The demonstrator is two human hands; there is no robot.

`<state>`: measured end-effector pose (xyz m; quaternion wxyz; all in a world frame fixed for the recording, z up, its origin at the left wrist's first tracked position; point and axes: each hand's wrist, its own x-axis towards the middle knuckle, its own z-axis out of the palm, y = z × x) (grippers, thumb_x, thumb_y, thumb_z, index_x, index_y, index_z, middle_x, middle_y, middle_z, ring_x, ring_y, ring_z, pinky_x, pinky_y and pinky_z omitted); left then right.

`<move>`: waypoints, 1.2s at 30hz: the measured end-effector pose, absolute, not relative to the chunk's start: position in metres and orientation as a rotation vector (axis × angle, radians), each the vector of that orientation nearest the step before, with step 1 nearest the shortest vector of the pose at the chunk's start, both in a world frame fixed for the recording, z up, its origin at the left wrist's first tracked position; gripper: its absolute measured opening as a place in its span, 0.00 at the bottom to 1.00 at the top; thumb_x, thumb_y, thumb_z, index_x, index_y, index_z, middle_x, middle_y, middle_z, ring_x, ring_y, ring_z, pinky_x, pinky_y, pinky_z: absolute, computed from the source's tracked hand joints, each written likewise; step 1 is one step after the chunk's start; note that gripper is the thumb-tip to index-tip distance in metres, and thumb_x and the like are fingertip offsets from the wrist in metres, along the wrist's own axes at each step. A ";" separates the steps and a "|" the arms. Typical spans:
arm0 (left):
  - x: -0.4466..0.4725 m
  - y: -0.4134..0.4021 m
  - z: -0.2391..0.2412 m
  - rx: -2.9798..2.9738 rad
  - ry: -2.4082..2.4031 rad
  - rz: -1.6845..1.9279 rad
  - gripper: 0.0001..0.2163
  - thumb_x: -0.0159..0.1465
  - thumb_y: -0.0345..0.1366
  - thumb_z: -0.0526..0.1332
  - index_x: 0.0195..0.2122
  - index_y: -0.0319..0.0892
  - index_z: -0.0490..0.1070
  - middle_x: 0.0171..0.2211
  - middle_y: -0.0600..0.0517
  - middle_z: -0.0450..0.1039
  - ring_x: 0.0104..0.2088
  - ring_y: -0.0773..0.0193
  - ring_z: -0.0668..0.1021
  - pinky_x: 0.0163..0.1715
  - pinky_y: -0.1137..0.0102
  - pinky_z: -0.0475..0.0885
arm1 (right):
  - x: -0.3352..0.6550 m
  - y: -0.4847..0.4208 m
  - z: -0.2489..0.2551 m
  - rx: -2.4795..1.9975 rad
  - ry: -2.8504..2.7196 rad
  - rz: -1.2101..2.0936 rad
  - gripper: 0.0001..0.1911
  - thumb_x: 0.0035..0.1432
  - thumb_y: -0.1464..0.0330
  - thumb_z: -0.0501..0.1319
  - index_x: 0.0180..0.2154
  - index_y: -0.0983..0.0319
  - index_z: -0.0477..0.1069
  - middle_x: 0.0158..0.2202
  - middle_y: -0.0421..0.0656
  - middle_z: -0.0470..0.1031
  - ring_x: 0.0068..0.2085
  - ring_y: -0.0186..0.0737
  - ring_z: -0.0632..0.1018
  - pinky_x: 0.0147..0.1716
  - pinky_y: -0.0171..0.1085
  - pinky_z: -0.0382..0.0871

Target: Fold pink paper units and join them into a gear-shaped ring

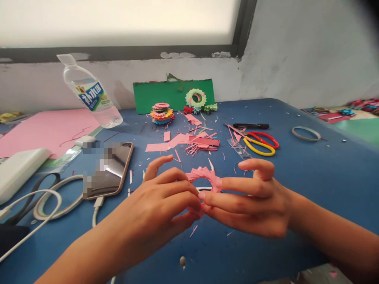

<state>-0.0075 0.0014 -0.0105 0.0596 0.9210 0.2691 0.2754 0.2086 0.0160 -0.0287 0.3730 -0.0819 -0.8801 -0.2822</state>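
Between my two hands is a pink folded-paper ring [201, 173], its pleated upper edge showing above my fingers. My left hand [168, 197] grips the ring's left and lower side, with its index finger lifted a little. On the right side, my right hand [245, 201] has its fingertips on the ring, the finger nearest the scissors raised. Part of the ring's lower edge is hidden by my fingers. Just beyond lie pink paper strips and offcuts [180, 142]. Scissors [262, 142] with one red and one yellow handle rest open-handled past my right hand.
A black pen [251, 126] and a roll of tape [306, 133] lie right. Stacked coloured paper rings [162, 113] and a pale green ring [196, 98] stand by a green card [148, 96]. At left are a bottle [91, 94], a phone [111, 169], cables and a white power bank [22, 171].
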 end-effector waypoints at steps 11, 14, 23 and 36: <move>-0.008 0.004 -0.006 2.852 0.825 0.855 0.03 0.59 0.31 0.61 0.31 0.46 0.69 0.29 0.62 0.74 0.33 0.69 0.73 0.50 0.67 0.54 | 0.207 0.008 -0.030 -0.307 -2.188 -0.847 0.06 0.53 0.69 0.61 0.28 0.53 0.74 0.43 0.25 0.73 0.47 0.28 0.68 0.59 0.39 0.47; -0.009 0.004 -0.005 2.861 0.814 0.841 0.03 0.59 0.30 0.61 0.31 0.46 0.69 0.29 0.60 0.74 0.33 0.68 0.73 0.46 0.67 0.58 | 0.205 0.005 -0.028 -0.400 -2.184 -0.836 0.05 0.53 0.69 0.62 0.29 0.52 0.74 0.43 0.24 0.73 0.46 0.28 0.67 0.57 0.39 0.49; -0.009 0.004 -0.005 2.824 0.836 0.823 0.03 0.58 0.31 0.62 0.30 0.44 0.68 0.29 0.60 0.74 0.33 0.68 0.73 0.44 0.67 0.58 | 0.203 0.008 -0.029 -0.377 -2.254 -0.668 0.05 0.58 0.71 0.60 0.35 0.55 0.74 0.43 0.25 0.74 0.45 0.27 0.69 0.52 0.40 0.54; -0.010 0.004 -0.003 2.754 0.807 0.843 0.04 0.57 0.32 0.63 0.27 0.46 0.69 0.27 0.63 0.74 0.30 0.70 0.73 0.43 0.68 0.58 | 0.197 0.008 -0.033 -0.483 -2.236 -0.463 0.09 0.63 0.71 0.56 0.34 0.54 0.73 0.41 0.28 0.76 0.43 0.30 0.72 0.48 0.42 0.55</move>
